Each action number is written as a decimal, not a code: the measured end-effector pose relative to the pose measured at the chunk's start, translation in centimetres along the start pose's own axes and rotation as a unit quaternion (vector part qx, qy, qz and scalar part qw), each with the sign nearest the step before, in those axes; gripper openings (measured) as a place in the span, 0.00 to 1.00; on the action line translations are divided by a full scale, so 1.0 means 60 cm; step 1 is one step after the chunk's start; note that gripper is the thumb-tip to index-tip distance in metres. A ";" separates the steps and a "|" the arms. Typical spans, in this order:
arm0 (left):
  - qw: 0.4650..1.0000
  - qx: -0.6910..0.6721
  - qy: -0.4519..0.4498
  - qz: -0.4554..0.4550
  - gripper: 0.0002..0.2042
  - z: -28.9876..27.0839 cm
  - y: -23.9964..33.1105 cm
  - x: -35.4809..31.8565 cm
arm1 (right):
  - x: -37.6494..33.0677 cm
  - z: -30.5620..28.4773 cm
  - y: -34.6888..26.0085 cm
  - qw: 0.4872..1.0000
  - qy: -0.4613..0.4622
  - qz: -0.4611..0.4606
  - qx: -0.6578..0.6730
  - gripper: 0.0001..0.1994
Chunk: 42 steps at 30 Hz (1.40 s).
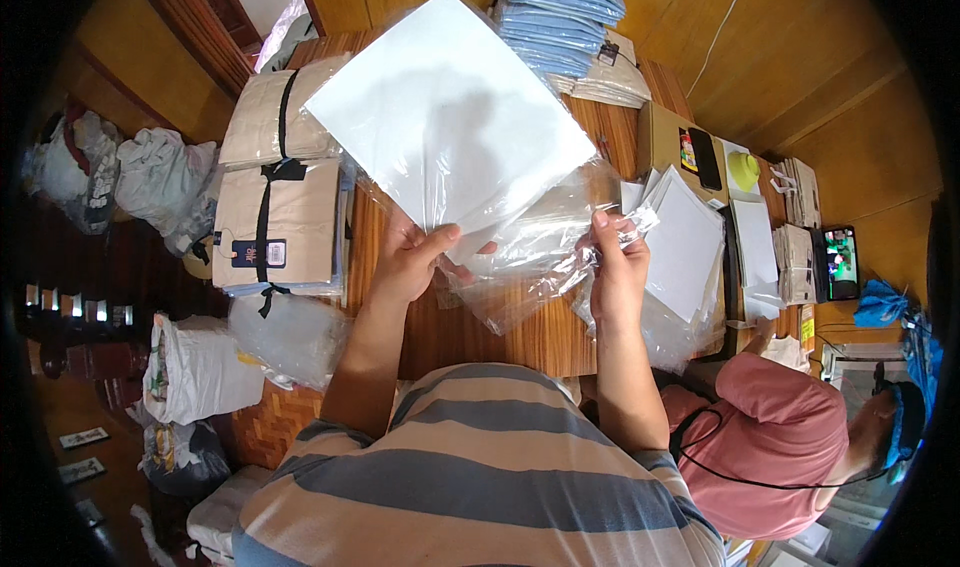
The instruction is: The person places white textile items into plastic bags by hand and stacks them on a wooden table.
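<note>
Nearer the person than the white sheet [450,107], a strip of bare table [540,343] leaves room to pass, though loose clear plastic [530,235] blocks the space along the sheet's near right edge. Left of the sheet, stacked beige garments [236,225] stand in the way, a narrow gap of wood beside them. Beyond it rises a blue garment pile [560,27]; to its right, white papers [685,252] and a cardboard box [657,132] obstruct.

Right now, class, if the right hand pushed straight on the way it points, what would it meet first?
The right hand would likely first meet the clear plastic it pinches; beyond, the line seems to run roughly toward the beige pack and blue stack, though depth is unclear.
</note>
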<state>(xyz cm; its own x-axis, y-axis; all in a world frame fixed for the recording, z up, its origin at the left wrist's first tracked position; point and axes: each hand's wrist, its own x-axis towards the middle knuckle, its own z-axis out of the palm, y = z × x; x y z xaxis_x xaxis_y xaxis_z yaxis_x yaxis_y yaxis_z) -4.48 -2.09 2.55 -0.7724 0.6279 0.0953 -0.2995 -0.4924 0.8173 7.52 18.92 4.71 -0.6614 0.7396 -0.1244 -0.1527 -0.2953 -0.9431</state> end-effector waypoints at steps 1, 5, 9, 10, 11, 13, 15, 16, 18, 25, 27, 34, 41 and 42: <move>1.000 0.005 -0.001 0.000 0.35 0.000 -0.002 0.001 | -0.001 -0.003 -0.001 1.000 0.016 -0.009 -0.009 0.10; 1.000 0.012 -0.012 -0.001 0.34 -0.008 -0.014 0.007 | 0.022 -0.057 0.018 0.998 -0.012 -0.014 -0.068 0.09; 0.999 0.006 -0.029 -0.014 0.34 -0.008 -0.014 0.007 | 0.027 -0.079 -0.007 0.993 0.059 -0.062 -0.084 0.10; 0.997 0.022 -0.065 -0.046 0.34 -0.003 -0.011 0.008 | 0.037 -0.090 -0.021 0.994 0.062 -0.078 -0.049 0.15; 0.992 0.038 -0.095 -0.079 0.34 0.001 -0.008 0.009 | 0.038 -0.090 -0.047 0.996 0.029 -0.071 -0.042 0.17; 0.967 0.174 -0.185 0.009 0.35 -0.003 -0.030 0.021 | 0.051 -0.129 -0.067 0.969 -0.114 -0.047 -0.214 0.19; 0.922 0.285 -0.241 0.105 0.36 -0.004 -0.079 0.047 | 0.046 -0.147 -0.083 0.950 -0.130 0.004 -0.284 0.16; 0.925 0.282 -0.242 0.082 0.36 0.010 -0.086 0.051 | 0.052 -0.171 -0.086 0.951 -0.095 0.001 -0.295 0.15; 0.962 0.233 -0.123 -0.072 0.35 0.019 -0.081 0.071 | 0.072 -0.233 -0.097 0.951 0.004 -0.018 -0.308 0.11; 0.764 0.589 0.225 0.134 0.32 -0.194 -0.207 0.213 | 0.131 -0.540 0.012 0.915 0.157 0.002 -0.372 0.11; 0.891 0.397 0.221 -0.001 0.33 -0.229 -0.227 0.228 | 0.136 -0.576 0.044 0.899 0.194 0.032 -0.390 0.15; 0.912 0.369 0.146 -0.103 0.16 -0.262 -0.107 0.111 | 0.091 -0.460 0.038 0.615 0.260 -0.049 -0.743 0.29; 0.972 0.045 0.141 -0.183 0.28 -0.133 -0.063 0.057 | 0.020 -0.206 0.072 0.911 0.056 -0.122 -0.390 0.16; 0.959 0.057 0.141 -0.241 0.26 -0.140 -0.074 0.070 | 0.019 -0.180 0.101 0.931 -0.025 -0.110 -0.348 0.14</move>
<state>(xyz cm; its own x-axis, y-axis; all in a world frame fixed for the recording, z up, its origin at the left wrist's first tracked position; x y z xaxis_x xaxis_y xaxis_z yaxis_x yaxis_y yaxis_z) -11.09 -2.33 -5.45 -0.6853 0.5699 -0.4534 -0.6091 -0.1073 0.7858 13.76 24.48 -4.48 -0.7060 0.7021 0.0930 0.2128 0.3355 -0.9177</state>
